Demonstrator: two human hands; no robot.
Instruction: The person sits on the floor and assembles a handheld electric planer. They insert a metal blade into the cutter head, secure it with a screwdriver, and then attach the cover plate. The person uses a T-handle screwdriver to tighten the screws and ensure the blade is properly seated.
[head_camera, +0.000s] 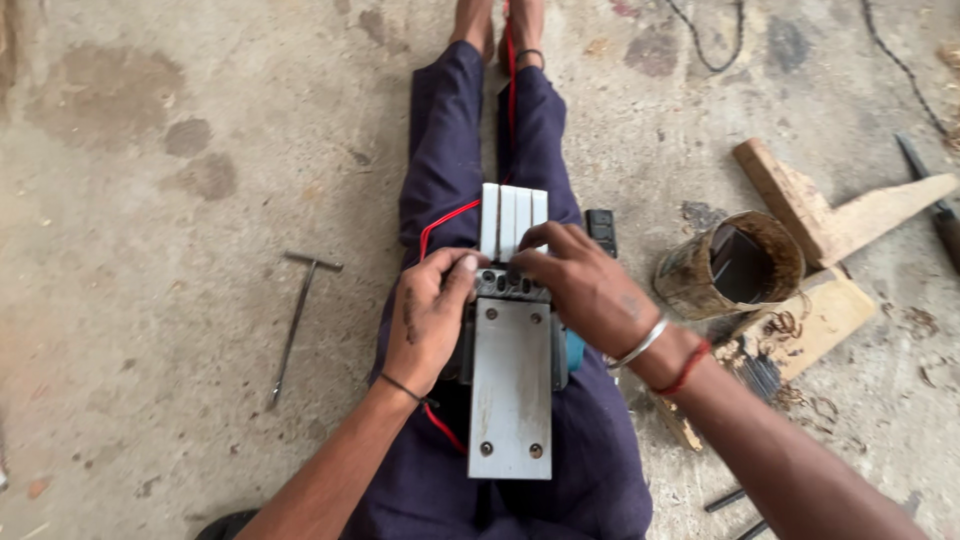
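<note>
A power tool with a flat grey metal base plate (511, 390) lies upside down on my lap, its white ribbed front section (512, 215) pointing away from me. My left hand (428, 312) grips the tool's left side, thumb pressed at the slot between the two plates. My right hand (585, 283) rests on the right side, fingertips at the same slot. A red cord (437, 224) runs from the tool up along my legs.
A metal T-handle key (295, 322) lies on the concrete floor at left. At right stand a rusty tin can (728, 266) holding a dark block, wooden offcuts (830, 215), a chisel (930, 200) and wood shavings. A small black part (601, 229) sits beside my right leg.
</note>
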